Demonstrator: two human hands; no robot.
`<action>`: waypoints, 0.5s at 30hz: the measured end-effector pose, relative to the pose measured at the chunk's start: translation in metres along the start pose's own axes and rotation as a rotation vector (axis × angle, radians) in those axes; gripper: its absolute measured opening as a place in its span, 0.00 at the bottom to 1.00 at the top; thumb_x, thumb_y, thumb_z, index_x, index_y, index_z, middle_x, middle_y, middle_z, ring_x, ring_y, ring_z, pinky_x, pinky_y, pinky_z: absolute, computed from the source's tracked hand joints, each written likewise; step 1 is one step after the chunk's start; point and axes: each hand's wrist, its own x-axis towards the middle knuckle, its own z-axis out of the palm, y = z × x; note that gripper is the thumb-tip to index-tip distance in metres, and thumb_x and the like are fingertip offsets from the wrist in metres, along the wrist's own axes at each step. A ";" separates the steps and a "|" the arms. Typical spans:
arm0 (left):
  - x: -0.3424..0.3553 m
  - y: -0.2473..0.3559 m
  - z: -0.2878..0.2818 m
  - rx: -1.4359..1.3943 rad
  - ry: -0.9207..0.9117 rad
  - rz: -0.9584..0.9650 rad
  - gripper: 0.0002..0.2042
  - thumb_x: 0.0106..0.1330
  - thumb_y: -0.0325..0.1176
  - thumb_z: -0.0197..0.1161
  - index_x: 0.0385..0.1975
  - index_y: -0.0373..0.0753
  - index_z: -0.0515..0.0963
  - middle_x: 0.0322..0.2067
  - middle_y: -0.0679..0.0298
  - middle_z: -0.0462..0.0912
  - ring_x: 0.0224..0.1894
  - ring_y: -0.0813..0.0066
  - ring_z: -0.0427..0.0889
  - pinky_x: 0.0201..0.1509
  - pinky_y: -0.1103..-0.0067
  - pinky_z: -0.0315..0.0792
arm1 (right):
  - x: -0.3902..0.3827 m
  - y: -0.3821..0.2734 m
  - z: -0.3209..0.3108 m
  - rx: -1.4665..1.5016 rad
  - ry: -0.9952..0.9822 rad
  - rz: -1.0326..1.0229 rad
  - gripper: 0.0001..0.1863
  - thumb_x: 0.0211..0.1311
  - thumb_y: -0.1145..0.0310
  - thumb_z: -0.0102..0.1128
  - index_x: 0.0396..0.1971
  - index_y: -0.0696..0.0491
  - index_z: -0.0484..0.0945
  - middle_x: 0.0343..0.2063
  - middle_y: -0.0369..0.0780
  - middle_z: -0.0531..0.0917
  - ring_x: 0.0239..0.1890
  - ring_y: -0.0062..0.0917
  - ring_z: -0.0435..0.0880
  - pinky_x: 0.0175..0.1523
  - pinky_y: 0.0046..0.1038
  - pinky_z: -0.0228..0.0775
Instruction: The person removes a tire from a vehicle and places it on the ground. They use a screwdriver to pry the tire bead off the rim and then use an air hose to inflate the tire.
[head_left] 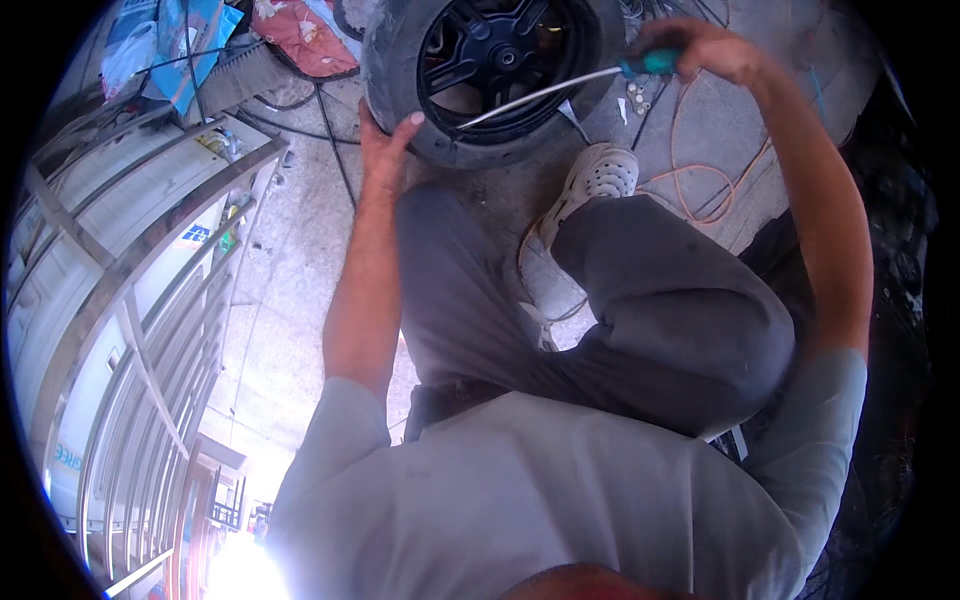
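A black five-spoke wheel point(505, 58) with a dark tyre point(395, 45) stands tilted at the top of the head view. My left hand point(388, 140) grips the tyre's lower left edge, thumb on the sidewall. My right hand point(712, 58) is closed on the green-and-black handle of a long, slightly curved metal tool point(540, 95), whose thin shaft crosses the wheel down to the lower left of the rim. The far tip lies where rim and tyre meet; whether it is under the bead I cannot tell.
A metal railing point(125, 315) fills the left side. Plastic bags point(175, 45) and a red cloth point(305, 30) lie at upper left. Orange cable point(680, 170) and dark cords cross the floor point(275, 210). My legs and white clog point(600, 175) are below the wheel; dark clutter is at right.
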 end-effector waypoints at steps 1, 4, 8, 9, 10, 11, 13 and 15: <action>-0.001 0.000 0.003 -0.013 0.001 -0.018 0.49 0.51 0.37 0.81 0.71 0.32 0.56 0.62 0.51 0.72 0.64 0.59 0.73 0.69 0.68 0.67 | 0.006 0.002 0.007 -0.020 0.054 0.010 0.47 0.23 0.71 0.65 0.60 0.56 0.77 0.51 0.44 0.82 0.60 0.39 0.78 0.62 0.38 0.76; -0.005 0.001 0.000 -0.020 0.016 0.011 0.50 0.51 0.38 0.81 0.72 0.33 0.56 0.63 0.51 0.72 0.64 0.59 0.72 0.69 0.67 0.67 | 0.013 -0.060 0.014 -0.028 -0.122 -0.071 0.30 0.56 0.68 0.70 0.61 0.58 0.78 0.43 0.40 0.86 0.42 0.26 0.84 0.49 0.27 0.78; 0.000 -0.007 -0.004 0.069 0.045 0.019 0.51 0.50 0.38 0.81 0.73 0.34 0.55 0.64 0.51 0.71 0.65 0.59 0.71 0.69 0.67 0.66 | -0.009 -0.090 0.004 -0.126 -0.105 0.160 0.28 0.65 0.62 0.62 0.64 0.55 0.76 0.37 0.40 0.84 0.34 0.23 0.84 0.36 0.25 0.75; -0.001 -0.005 -0.001 0.057 0.031 0.019 0.52 0.50 0.38 0.82 0.73 0.34 0.55 0.64 0.51 0.71 0.65 0.58 0.71 0.69 0.67 0.66 | -0.021 -0.092 0.014 -0.149 -0.011 0.242 0.28 0.65 0.57 0.59 0.63 0.53 0.76 0.32 0.40 0.83 0.29 0.23 0.82 0.28 0.25 0.74; -0.001 -0.003 0.001 0.044 0.015 0.022 0.52 0.49 0.38 0.82 0.73 0.35 0.55 0.64 0.50 0.70 0.65 0.58 0.71 0.69 0.67 0.66 | -0.036 -0.084 0.029 -0.172 0.106 0.215 0.28 0.77 0.48 0.46 0.64 0.52 0.76 0.25 0.38 0.80 0.18 0.16 0.75 0.19 0.20 0.61; 0.001 -0.002 0.002 0.060 0.039 0.045 0.52 0.49 0.38 0.82 0.73 0.34 0.55 0.64 0.50 0.71 0.65 0.58 0.71 0.69 0.67 0.66 | -0.051 -0.113 0.035 -0.140 0.058 0.275 0.30 0.74 0.49 0.51 0.67 0.54 0.73 0.20 0.35 0.76 0.13 0.16 0.69 0.16 0.20 0.57; -0.005 -0.004 0.004 0.097 0.083 0.077 0.52 0.48 0.39 0.82 0.73 0.33 0.56 0.64 0.50 0.71 0.65 0.57 0.72 0.69 0.68 0.66 | -0.080 -0.147 0.048 -0.134 -0.014 0.325 0.33 0.74 0.46 0.51 0.67 0.54 0.72 0.24 0.37 0.80 0.19 0.18 0.75 0.22 0.22 0.68; -0.009 -0.002 0.013 0.064 0.105 0.022 0.52 0.48 0.39 0.82 0.72 0.33 0.56 0.63 0.51 0.72 0.64 0.58 0.73 0.69 0.68 0.66 | -0.114 -0.178 0.080 -0.088 -0.006 0.321 0.34 0.74 0.44 0.51 0.67 0.55 0.71 0.33 0.42 0.84 0.29 0.26 0.84 0.33 0.30 0.79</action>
